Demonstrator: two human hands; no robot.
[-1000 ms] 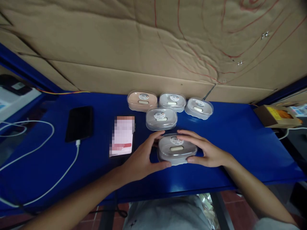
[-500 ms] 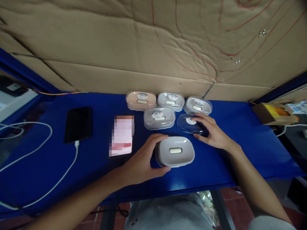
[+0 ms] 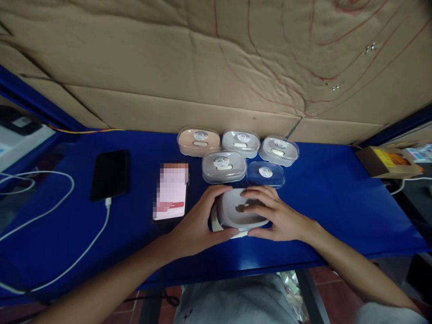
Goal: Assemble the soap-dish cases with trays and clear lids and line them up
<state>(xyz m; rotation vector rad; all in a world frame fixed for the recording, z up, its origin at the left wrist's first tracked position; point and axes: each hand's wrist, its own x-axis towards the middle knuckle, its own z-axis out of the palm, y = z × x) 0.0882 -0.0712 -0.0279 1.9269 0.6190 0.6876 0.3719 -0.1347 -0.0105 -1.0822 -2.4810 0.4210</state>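
A grey oval dish (image 3: 232,211) stands near the front edge of the blue table (image 3: 337,202), its clear lid off. My left hand (image 3: 199,225) grips its left end, thumb underneath at the front. My right hand (image 3: 273,216) is curled over its top and right side, fingers on the slot in the middle. The dish looks tilted, a pale base showing beneath it. The clear lid (image 3: 265,174) with a round sticker lies just behind, apart from both hands.
Behind are three lidded grey dishes (image 3: 223,166) (image 3: 240,142) (image 3: 278,150) and a peach one (image 3: 199,141). A lit phone (image 3: 171,191) lies to the left, then a dark phone (image 3: 110,173) on a white cable (image 3: 67,265). A cardboard wall (image 3: 216,67) backs the table; a small open box (image 3: 388,163) sits right.
My right hand lifted the clear lid off the dish, set it down behind to the right, and has come back onto the dish. My left hand stayed on the dish.
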